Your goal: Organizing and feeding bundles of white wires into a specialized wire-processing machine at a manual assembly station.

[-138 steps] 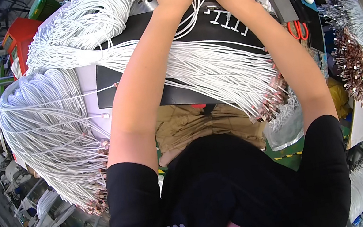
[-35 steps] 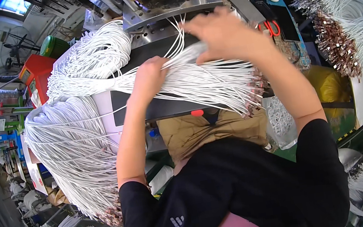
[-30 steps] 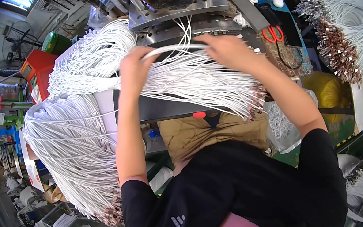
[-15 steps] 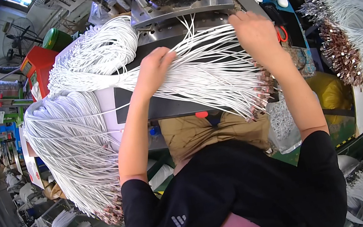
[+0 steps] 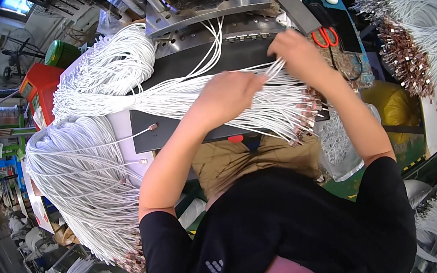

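A large bundle of white cables (image 5: 177, 92) lies across the black work surface (image 5: 184, 64), its brownish metal connector ends (image 5: 307, 117) fanned out at the right. My left hand (image 5: 232, 95) is over the middle of the bundle, fingers pressed together on some cables. Right of it, my right hand (image 5: 300, 55) has bent fingers around a few white cables (image 5: 275, 68) that stretch between the two hands. A few separate cables (image 5: 216, 48) run from the bundle up to the metal press (image 5: 207, 12). The fingertips are partly hidden.
Red-handled scissors (image 5: 324, 38) lie right of the press. Thick cable piles stand at the left (image 5: 79, 175) and far right (image 5: 430, 28). A clear bag (image 5: 340, 148) hangs by my right thigh. A red machine (image 5: 41, 87) stands at the back left.
My left hand has moved right and nearer to me, along the bundle. My right hand has come slightly nearer. The far cables have shifted toward me, baring the press's toothed metal edge.
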Available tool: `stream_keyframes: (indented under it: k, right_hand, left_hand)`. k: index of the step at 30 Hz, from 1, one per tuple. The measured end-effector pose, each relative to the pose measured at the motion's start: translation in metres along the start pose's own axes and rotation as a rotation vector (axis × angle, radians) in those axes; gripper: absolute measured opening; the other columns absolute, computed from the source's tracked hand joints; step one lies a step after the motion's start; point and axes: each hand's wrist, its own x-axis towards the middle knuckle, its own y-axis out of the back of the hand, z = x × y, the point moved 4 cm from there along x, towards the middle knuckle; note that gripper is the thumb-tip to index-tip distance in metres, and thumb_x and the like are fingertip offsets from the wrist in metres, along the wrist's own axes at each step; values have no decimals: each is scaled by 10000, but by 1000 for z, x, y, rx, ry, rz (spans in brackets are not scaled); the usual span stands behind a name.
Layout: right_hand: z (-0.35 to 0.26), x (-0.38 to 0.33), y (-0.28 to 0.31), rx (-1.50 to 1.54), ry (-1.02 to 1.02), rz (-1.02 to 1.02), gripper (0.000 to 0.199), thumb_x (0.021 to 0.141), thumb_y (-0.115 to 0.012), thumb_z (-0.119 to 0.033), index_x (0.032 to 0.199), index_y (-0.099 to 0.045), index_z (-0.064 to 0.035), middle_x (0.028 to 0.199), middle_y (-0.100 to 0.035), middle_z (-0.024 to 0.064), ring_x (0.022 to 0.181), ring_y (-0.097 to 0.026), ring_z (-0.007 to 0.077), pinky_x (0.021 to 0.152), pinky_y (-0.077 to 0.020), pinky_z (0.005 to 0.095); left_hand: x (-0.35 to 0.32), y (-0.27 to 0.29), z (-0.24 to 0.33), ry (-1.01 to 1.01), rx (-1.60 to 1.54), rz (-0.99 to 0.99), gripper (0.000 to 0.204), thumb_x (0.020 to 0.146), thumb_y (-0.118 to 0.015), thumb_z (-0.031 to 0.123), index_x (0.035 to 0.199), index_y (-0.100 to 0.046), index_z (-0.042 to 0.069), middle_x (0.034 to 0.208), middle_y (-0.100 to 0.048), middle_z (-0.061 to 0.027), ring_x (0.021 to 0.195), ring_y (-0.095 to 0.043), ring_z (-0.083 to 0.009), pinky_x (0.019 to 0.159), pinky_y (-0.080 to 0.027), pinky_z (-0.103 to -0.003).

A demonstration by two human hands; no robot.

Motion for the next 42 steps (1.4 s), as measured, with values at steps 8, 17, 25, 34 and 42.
stream_keyframes:
  k: [8,17,25,34,42]
  right_hand:
    - [-15,-9,-5,-42,238,-52,292,858,-635,-202,1124,-671,-88,893,-612,67,797,-633,242,711,-535,347]
    - [17,6,-32,963,-402,-102,399,984,-553,-375,1085,-678,-10,932,-685,135,823,-662,310,768,-520,393]
    - [28,13,-25,95,-238,-370,297,945,-577,-193,1171,-645,-12,1097,-665,163,1019,-636,333,885,-500,423]
    - [45,18,-62,131,-87,110,399,862,-607,-157,1232,-607,-8,1076,-651,138,876,-635,260,772,-520,381]
    - [69,18,-79,1118,-885,-42,380,914,-518,-264,1126,-681,6,787,-669,91,690,-628,184,620,-466,304]
  left_hand:
    - [-5,-69,2,607,-1485,-434,301,1043,-508,288,1082,-648,24,808,-618,-16,619,-530,-84,529,-399,-243]
    - [33,-68,-41,556,-1186,-257,301,1032,-553,282,1143,-646,19,765,-581,-16,589,-453,-51,503,-339,-232]
    - [49,-54,-83,734,-1363,94,338,1028,-557,292,1156,-647,-7,928,-699,-85,663,-544,-94,603,-449,-240]
    - [51,-69,-91,677,-1298,32,282,978,-638,251,1103,-677,2,931,-703,-73,754,-642,-123,700,-523,-258]
    - [57,-71,-82,659,-1165,-65,263,932,-701,264,1021,-710,16,887,-695,-40,739,-639,-105,707,-517,-244]
